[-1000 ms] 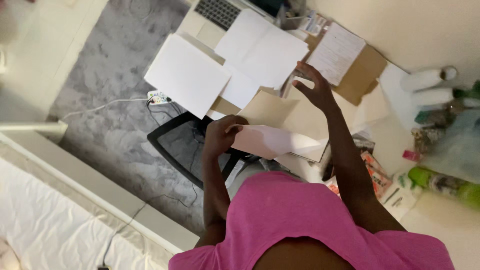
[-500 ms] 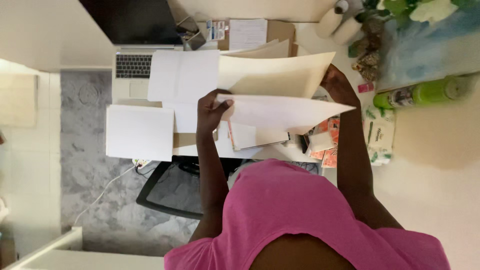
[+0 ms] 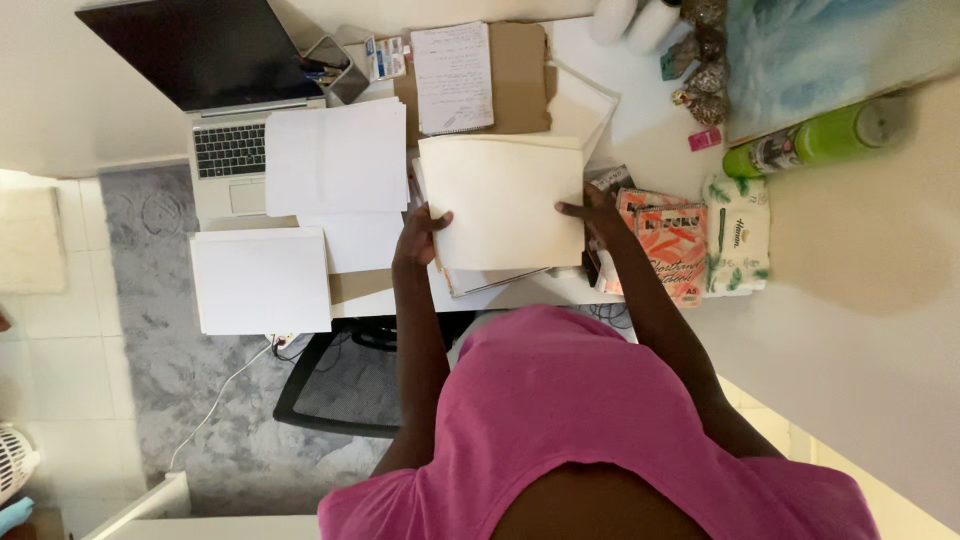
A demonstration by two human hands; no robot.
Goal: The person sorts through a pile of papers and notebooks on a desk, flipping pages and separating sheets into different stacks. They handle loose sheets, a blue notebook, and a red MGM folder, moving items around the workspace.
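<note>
A cream folder (image 3: 505, 205) lies flat on the white desk (image 3: 640, 130), on top of a thin stack of papers (image 3: 480, 280). My left hand (image 3: 420, 235) grips the folder's left edge, thumb on top. My right hand (image 3: 592, 212) rests at its right edge, fingers stretched out and the index fingertip on the cover. My pink shirt fills the bottom of the view.
An open laptop (image 3: 210, 90) stands at the far left, with white sheets (image 3: 335, 160) and another sheet (image 3: 262, 280) beside it. A written notepad (image 3: 455, 78) lies on brown card (image 3: 525, 70). Orange packets (image 3: 670, 245), a tissue pack (image 3: 738, 235) and a green bottle (image 3: 815, 140) lie to the right.
The folder was held open and lifted with a white sheet in my left hand; now it lies shut and flat on the desk. The view has swung to look straight down.
</note>
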